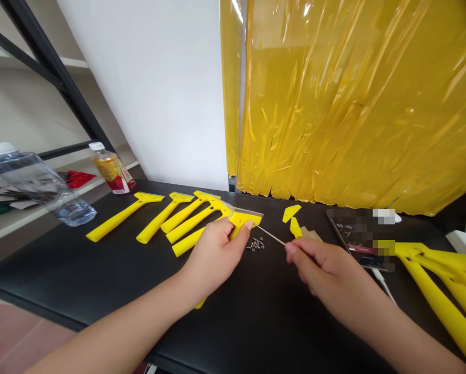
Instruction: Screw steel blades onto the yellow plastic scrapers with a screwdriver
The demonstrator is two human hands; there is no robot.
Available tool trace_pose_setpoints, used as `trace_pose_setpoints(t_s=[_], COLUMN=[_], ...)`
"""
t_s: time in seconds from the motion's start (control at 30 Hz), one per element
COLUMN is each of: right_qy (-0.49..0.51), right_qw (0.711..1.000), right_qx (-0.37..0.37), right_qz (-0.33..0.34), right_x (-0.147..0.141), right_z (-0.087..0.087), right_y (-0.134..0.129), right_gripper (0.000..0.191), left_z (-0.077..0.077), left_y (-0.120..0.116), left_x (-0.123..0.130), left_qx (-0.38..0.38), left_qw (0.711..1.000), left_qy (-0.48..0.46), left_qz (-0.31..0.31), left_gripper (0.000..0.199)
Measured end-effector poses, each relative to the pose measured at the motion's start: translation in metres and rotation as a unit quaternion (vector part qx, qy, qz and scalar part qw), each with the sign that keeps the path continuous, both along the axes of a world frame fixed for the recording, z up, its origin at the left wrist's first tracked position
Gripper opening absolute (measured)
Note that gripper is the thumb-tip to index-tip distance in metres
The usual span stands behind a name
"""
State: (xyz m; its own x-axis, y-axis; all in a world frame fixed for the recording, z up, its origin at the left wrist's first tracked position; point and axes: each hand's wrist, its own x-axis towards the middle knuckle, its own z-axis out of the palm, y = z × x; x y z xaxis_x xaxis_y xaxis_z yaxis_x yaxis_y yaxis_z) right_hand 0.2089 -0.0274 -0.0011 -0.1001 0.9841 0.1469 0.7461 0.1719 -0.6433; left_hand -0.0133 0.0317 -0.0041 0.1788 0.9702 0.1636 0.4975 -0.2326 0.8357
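Observation:
My left hand (219, 252) is closed around a yellow scraper (238, 218), whose head with a metal edge points up and away from me; part of its handle shows below the hand. My right hand (314, 262) pinches a thin metal screwdriver (271, 235), its grip hidden in the fingers. The tool's tip meets the scraper head beside my left thumb. Small screws and nuts (256, 244) lie in a loose pile between the hands. Beyond them are two small yellow plates (291, 213). Several yellow scrapers (155, 221) lie in a row to the left.
A large clear bottle (42, 182) and a smaller drink bottle (112, 169) stand at the left of the black table (225, 332). On the right are a phone (345, 234) with a white cable and more yellow scraper handles (439, 296). Yellow plastic curtain hangs behind.

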Motion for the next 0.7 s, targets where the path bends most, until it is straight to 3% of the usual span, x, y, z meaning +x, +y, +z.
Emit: trace_pose_setpoints(t_s=[0.1,0.27,0.4,0.57,0.7], right_qy=[-0.064,-0.082,-0.126,-0.183,-0.233], right_qw=[0.997,0.996,0.989,0.964,0.953], right_qx=[0.027,0.023,0.044,0.109,0.114], right_qz=[0.021,0.011,0.066,0.156,0.159], right_x=[0.003,0.006,-0.001,-0.012,-0.018], right_z=[-0.009,-0.013,-0.025,-0.050,-0.056], right_y=[0.003,0.014,0.019,0.021,0.024], right_gripper=[0.022,0.011,0.019,0.057,0.050], left_z=[-0.002,-0.001,0.005,0.009,0.008], left_y=[0.003,0.013,0.017,0.018,0.019], left_x=[-0.001,-0.002,0.000,0.001,-0.001], left_qx=[0.008,-0.042,-0.079,-0.125,-0.140], left_qw=[1.000,0.989,0.968,0.950,0.944], left_qy=[-0.008,-0.144,-0.237,-0.285,-0.299], left_qz=[0.007,0.008,-0.011,-0.018,-0.026], left_gripper=[0.048,0.030,0.024,0.025,0.025])
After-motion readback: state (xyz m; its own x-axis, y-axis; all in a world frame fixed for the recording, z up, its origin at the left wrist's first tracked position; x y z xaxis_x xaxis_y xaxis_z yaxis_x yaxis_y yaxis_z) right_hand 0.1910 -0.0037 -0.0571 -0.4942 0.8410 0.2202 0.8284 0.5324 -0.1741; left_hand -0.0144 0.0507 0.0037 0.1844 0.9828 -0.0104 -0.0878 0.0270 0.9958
